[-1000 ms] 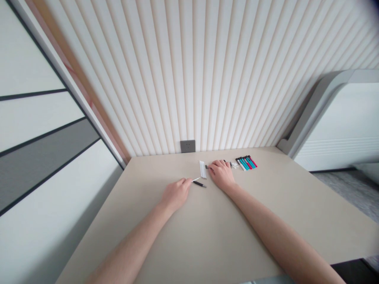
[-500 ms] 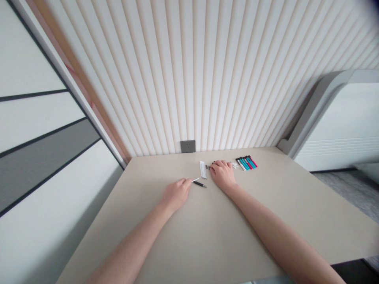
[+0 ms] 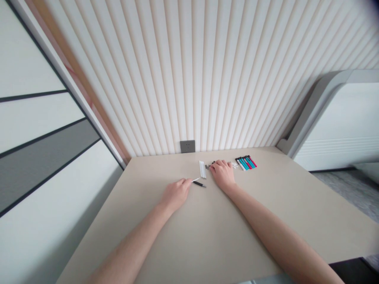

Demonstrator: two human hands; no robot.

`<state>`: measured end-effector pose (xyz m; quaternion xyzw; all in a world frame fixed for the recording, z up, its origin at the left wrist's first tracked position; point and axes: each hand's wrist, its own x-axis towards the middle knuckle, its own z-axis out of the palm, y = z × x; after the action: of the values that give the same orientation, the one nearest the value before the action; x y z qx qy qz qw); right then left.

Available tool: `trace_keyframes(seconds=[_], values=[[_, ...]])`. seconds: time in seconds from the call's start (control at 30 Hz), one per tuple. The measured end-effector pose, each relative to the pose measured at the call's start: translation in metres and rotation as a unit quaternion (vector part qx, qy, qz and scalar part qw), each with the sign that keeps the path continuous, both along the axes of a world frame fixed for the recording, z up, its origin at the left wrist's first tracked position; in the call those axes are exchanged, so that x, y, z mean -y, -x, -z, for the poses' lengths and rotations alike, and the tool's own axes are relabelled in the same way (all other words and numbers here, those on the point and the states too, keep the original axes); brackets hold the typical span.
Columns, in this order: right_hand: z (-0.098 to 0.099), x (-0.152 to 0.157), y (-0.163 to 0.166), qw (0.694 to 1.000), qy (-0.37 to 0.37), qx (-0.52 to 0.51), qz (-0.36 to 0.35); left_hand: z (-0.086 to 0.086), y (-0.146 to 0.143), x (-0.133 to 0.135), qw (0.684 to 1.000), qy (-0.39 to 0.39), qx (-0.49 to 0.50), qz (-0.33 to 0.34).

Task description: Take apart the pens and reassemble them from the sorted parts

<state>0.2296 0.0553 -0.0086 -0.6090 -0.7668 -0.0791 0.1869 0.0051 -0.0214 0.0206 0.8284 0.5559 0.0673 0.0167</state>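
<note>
My left hand (image 3: pixel 176 193) lies on the beige table (image 3: pixel 207 236), fingers curled, its fingertips at the end of a thin white rod (image 3: pixel 196 180). A black pen part (image 3: pixel 199 184) lies just right of that. My right hand (image 3: pixel 222 172) rests palm down farther back, fingers bent over some small dark and white pieces (image 3: pixel 211 166) near a bundle of white rods (image 3: pixel 202 169). What the right fingers hold is hidden.
A row of capped pens, teal, red and black, (image 3: pixel 246 162) lies right of my right hand. A grey wall socket (image 3: pixel 187 146) sits at the table's back edge. A white and grey cabinet (image 3: pixel 340 122) stands at the right.
My right hand has shifted slightly back and right over the small pieces. The left hand has stayed still.
</note>
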Motion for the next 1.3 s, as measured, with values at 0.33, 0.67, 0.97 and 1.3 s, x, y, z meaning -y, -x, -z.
trace_keyframes(seconds=[0.33, 0.67, 0.97, 1.3], values=[[0.0022, -0.0012, -0.0018, 1.0, 0.003, -0.021, -0.018, -0.0004, 0.0008, -0.0007, 1.0, 0.008, 0.01, 0.0], [0.0013, 0.0003, -0.0027, 1.0, 0.004, -0.024, -0.018, 0.0009, 0.0007, -0.0003, 1.0, -0.006, -0.008, 0.0], [-0.0003, 0.0018, -0.0024, 0.998, -0.003, -0.028, -0.053, -0.0004, -0.0007, 0.0005, 1.0, -0.003, -0.014, -0.007], [-0.0022, -0.0003, -0.0008, 0.999, 0.017, -0.022, -0.03, -0.0015, -0.0014, 0.0021, 1.0, -0.004, -0.003, -0.008]])
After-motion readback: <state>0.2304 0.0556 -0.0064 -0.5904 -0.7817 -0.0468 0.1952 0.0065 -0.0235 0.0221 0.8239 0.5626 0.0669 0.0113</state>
